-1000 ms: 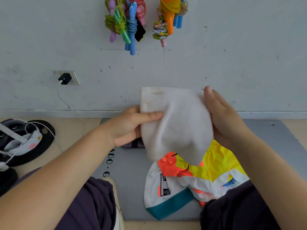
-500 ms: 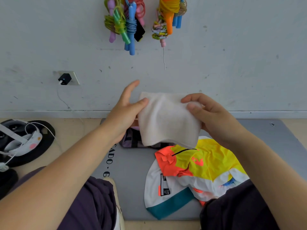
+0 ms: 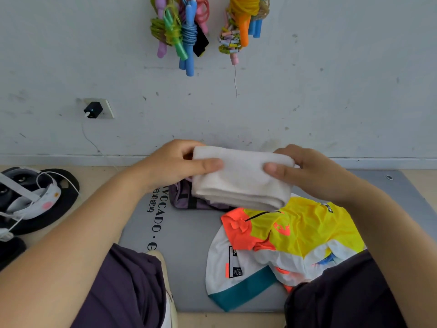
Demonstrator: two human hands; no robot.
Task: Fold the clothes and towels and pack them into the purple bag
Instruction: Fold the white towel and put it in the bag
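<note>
White folded towel (image 3: 241,178) pinched at each end by both hands, left (image 3: 175,165) and right (image 3: 307,171), thumbs on top.

Purple bag (image 3: 186,200) mostly hidden behind folded white towel (image 3: 241,181), only a corner showing at 8 o'clock. Jump ropes (image 3: 186,31) cropped at 12 o'clock. Mat lettering (image 3: 156,218) partly covered by forearm.

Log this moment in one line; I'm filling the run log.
towel: folded, held | left hand: grips | right hand: grips | bag: beneath | shirt: unfolded
</note>
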